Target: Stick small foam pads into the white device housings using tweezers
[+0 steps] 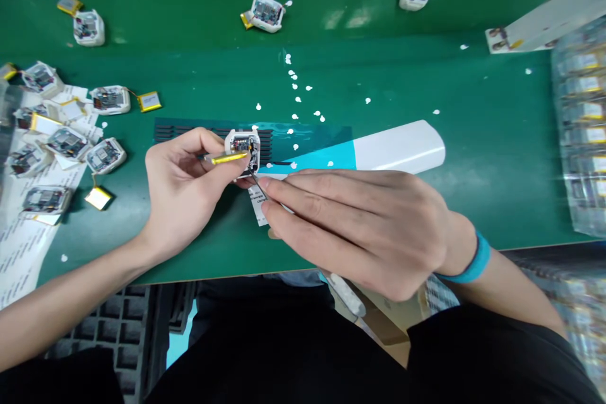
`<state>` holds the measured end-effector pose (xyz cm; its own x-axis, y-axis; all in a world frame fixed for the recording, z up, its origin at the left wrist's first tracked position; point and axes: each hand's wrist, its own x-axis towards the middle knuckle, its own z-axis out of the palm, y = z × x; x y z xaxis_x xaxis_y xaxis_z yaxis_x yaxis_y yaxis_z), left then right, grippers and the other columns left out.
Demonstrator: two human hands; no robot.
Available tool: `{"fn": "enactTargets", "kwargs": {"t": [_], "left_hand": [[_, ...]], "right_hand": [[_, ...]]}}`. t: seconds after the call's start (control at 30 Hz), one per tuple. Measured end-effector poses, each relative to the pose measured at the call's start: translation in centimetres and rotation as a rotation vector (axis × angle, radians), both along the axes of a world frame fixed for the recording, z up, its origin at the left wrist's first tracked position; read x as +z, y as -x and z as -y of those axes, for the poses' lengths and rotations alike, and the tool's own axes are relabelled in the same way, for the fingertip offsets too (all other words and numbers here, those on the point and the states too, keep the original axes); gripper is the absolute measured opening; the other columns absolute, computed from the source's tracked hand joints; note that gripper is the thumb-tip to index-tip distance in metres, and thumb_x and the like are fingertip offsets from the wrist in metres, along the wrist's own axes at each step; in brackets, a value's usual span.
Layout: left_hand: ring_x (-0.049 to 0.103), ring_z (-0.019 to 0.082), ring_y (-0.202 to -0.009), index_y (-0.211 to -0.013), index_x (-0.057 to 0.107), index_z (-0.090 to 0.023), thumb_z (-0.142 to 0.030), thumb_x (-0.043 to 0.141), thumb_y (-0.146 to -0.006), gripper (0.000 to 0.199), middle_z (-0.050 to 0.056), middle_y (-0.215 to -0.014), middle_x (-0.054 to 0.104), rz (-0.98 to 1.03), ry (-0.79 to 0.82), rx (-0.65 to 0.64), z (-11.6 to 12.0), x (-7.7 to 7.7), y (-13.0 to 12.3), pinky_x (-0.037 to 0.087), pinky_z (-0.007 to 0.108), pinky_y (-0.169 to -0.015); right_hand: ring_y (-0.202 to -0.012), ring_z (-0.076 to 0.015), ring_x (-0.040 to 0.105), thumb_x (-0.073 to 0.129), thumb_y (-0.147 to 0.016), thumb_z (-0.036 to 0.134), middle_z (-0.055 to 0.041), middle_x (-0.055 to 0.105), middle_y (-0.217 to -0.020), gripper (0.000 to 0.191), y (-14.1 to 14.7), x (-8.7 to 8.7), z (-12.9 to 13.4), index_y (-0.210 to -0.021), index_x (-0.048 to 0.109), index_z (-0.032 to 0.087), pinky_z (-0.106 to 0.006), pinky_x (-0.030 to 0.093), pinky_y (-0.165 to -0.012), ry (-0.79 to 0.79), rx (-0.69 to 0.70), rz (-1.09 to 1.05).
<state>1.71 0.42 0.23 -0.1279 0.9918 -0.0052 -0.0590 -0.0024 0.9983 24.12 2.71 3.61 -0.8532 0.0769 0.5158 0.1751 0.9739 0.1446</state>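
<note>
My left hand (182, 186) is closed around a small white watch-like case (256, 150), its open side up and a circuit board showing inside. A flat battery with yellow edges (230, 158) lies over the case, under my left thumb. My right hand (355, 221) is closed on slim pointed metal tweezers (258, 184), mostly covered by the fingers. Their tip meets the lower part of the case, close to my left thumb; what it touches inside is too small to tell. Beneath the case are a strip with black adhesive pieces (165, 131) and a blue-and-white film (400, 146).
Several similar open cases with batteries lie at the left, some on printed paper (21, 246); others, like this case (267, 12), lie farther back. Small white tabs (298, 100) dot the green mat (199, 76). Clear trays (582, 202) and a white panel (558, 6) stand right.
</note>
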Motion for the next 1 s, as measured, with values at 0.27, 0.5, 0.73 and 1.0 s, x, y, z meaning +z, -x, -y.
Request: {"fn": "enactTargets", "kwargs": {"t": [0.27, 0.5, 0.73, 1.0], "left_hand": [[0.067, 0.011, -0.047, -0.078, 0.071, -0.020, -0.028, 0.091, -0.083, 0.023, -0.004, -0.067, 0.073, -0.041, -0.004, 0.013, 0.1, -0.1, -0.2, 0.064, 0.022, -0.050], [0.067, 0.012, -0.044, -0.076, 0.068, -0.020, -0.035, 0.095, -0.079, 0.031, -0.005, -0.063, 0.070, 0.023, 0.009, -0.009, 0.0, 0.1, -0.1, 0.063, 0.022, -0.045], [0.071, 0.012, -0.050, -0.078, 0.070, -0.020, -0.028, 0.092, -0.081, 0.024, -0.005, -0.068, 0.073, 0.093, 0.024, 0.002, -0.4, 0.3, 0.2, 0.066, 0.022, -0.051], [0.064, 0.014, -0.052, -0.090, 0.074, -0.019, -0.025, 0.097, -0.066, 0.034, -0.003, -0.070, 0.073, -0.241, -0.066, -0.052, -5.6, 0.2, 3.5, 0.057, 0.030, -0.054]], "right_hand": [[-0.110, -0.0184, 0.080, 0.069, -0.103, 0.019, -0.0090, 0.078, -0.130, 0.020, -0.9, 0.0, 0.3, -0.122, 0.075, 0.018, -0.028, 0.068, -0.097, 0.264, -0.077, -0.055], [-0.118, -0.0163, 0.078, 0.066, -0.105, 0.016, -0.0076, 0.079, -0.127, 0.015, -0.7, 1.0, 0.7, -0.117, 0.075, 0.018, -0.028, 0.067, -0.105, 0.418, -0.153, -0.106], [-0.112, -0.0168, 0.080, 0.066, -0.105, 0.017, -0.0085, 0.079, -0.125, 0.015, -0.6, 0.4, 0.3, -0.117, 0.074, 0.016, -0.026, 0.067, -0.098, 0.400, -0.091, -0.119], [-0.109, -0.0242, 0.081, 0.063, -0.103, 0.008, -0.0169, 0.078, -0.126, 0.020, -0.9, -0.5, -0.7, -0.122, 0.071, 0.008, -0.036, 0.071, -0.092, 0.220, -0.083, -0.177]]}}
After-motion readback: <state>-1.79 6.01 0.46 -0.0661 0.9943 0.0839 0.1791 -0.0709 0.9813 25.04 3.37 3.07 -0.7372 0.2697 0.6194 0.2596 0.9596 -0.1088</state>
